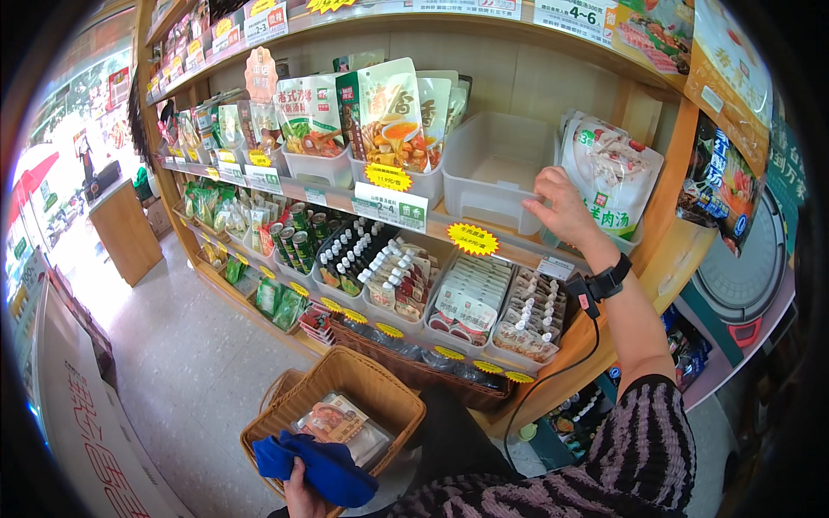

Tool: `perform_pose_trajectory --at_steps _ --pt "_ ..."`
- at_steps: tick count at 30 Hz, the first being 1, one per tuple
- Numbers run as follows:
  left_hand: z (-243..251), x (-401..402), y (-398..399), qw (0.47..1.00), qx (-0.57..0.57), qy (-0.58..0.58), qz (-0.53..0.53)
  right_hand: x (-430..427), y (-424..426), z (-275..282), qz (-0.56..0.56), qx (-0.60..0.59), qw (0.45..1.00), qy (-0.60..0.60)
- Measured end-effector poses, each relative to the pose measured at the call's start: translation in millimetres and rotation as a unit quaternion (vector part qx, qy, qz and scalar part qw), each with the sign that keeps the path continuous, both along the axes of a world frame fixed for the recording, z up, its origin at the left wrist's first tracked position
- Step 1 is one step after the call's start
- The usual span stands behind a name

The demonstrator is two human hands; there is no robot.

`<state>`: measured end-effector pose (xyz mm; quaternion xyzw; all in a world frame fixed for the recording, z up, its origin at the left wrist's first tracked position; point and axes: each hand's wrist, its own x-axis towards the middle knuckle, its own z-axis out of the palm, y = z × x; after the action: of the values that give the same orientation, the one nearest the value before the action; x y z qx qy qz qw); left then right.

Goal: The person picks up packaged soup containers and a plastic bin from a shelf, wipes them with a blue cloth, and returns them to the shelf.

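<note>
My right hand (558, 206) grips the right front edge of a translucent plastic bin (482, 188) on the middle shelf; the bin holds nothing that I can see. To its right, white soup pouches (605, 171) stand in a similar bin. Low in front of me, my left hand (303, 495) holds a blue cloth (317, 463) over the near rim of a brown woven basket (401, 405). Inside the basket lie flat packages (350, 427), one with a picture of food on its label. The cloth partly covers them.
Soup-base pouches (395, 123) fill bins left of the bare one. Below, sauce pouches with white caps (398, 272), cans (301, 243) and packets stand in rows. A long wicker basket (421, 372) sits at the shelf's foot. A black cable (557, 372) hangs from my right wrist.
</note>
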<state>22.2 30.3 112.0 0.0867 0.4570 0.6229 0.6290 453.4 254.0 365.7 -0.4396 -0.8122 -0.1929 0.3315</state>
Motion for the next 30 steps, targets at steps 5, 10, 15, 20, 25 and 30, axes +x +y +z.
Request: perform_pose_trajectory --at_steps 5,10,15,20,25,30 --pt "-3 -1 5 1.000 -0.003 -0.008 -0.003 -2 -4 -1 -0.043 -0.019 0.998 -0.041" --pt "-4 0 9 1.000 0.008 -0.018 -0.017 -11 -11 -2 -0.101 -0.045 0.992 -0.061" --pt "1 1 11 0.999 0.022 -0.007 -0.033 -37 -10 -11 -0.192 0.100 0.957 -0.195" --pt "15 5 15 0.999 0.012 0.033 -0.028 -68 21 -15 -0.165 0.017 0.978 -0.130" --pt "24 6 32 0.981 0.171 0.066 -0.054 -60 27 -12 -0.158 -0.031 0.977 -0.139" --pt "85 14 75 0.962 0.203 0.140 -0.119 -42 7 -12 -0.230 -0.038 0.956 -0.175"
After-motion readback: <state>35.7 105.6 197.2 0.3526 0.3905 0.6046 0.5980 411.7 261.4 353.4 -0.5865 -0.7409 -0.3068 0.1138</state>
